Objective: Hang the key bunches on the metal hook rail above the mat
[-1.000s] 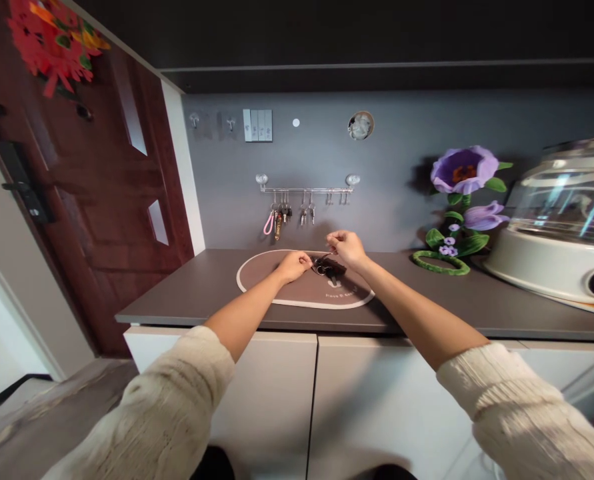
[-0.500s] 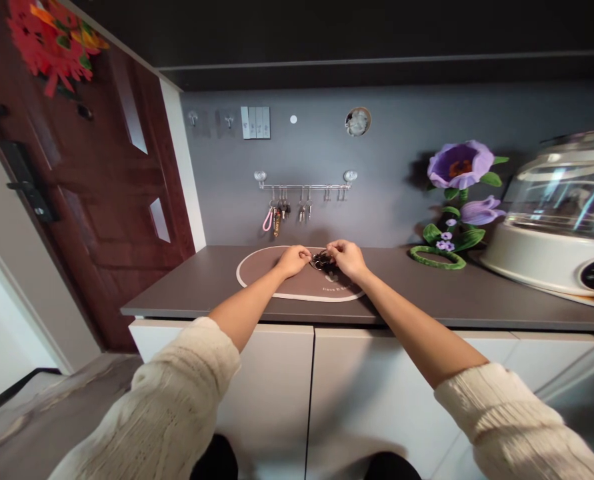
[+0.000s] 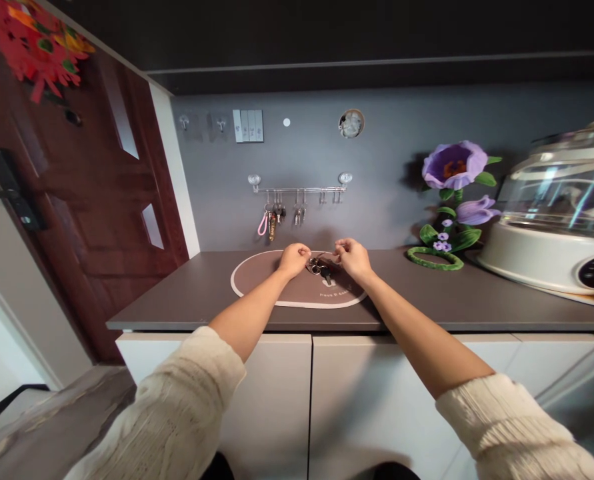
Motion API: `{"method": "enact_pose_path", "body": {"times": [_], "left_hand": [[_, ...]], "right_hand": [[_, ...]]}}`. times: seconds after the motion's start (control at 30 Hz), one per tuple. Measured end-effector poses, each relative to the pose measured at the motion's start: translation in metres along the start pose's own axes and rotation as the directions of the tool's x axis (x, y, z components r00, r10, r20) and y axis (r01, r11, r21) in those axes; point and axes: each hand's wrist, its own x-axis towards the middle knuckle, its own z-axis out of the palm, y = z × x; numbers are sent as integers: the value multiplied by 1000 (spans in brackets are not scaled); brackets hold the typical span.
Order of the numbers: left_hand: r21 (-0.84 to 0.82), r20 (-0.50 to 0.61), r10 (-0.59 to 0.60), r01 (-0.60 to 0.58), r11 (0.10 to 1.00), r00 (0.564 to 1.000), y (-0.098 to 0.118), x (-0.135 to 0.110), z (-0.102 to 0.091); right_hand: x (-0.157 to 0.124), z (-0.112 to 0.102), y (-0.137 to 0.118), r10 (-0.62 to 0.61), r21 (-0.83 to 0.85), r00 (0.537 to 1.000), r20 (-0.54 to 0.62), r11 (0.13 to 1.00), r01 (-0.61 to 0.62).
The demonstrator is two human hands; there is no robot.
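A bunch of keys (image 3: 319, 267) on metal rings hangs between my two hands just above a brown oval mat (image 3: 257, 283) on the grey counter. My left hand (image 3: 295, 258) pinches the left side of the bunch with closed fingers. My right hand (image 3: 353, 259) pinches the right side, fingers curled. Both arms reach forward in cream knitted sleeves.
A wall rail (image 3: 299, 190) with hooks holds more keys (image 3: 271, 220) behind the mat. A purple fabric flower (image 3: 451, 200) stands at the right, then a large white appliance with a clear lid (image 3: 551, 213). A dark wooden door (image 3: 77, 187) is at the left. White cabinets sit under the counter (image 3: 427, 300).
My hands have come closer together around the keys, and my right hand has dropped from its raised position. The view has shifted slightly.
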Motion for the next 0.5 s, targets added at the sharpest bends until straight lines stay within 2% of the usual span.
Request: {"method": "enact_pose_path", "body": {"times": [0.07,0.27,0.5], "left_hand": [[-13,11,-1,1,1000,1000,-2,-2,-1],[1,23,57,-57,998,998,-8,-2,-3],[43,21,75,-75,996,997,-9,-2,-1]], "right_hand": [[2,1,4,-1,-63,1000,30,998,3],[4,3,12,-113,-214,990,88,968,130],[13,4,19,-138,-458,981,135,869,185]]}}
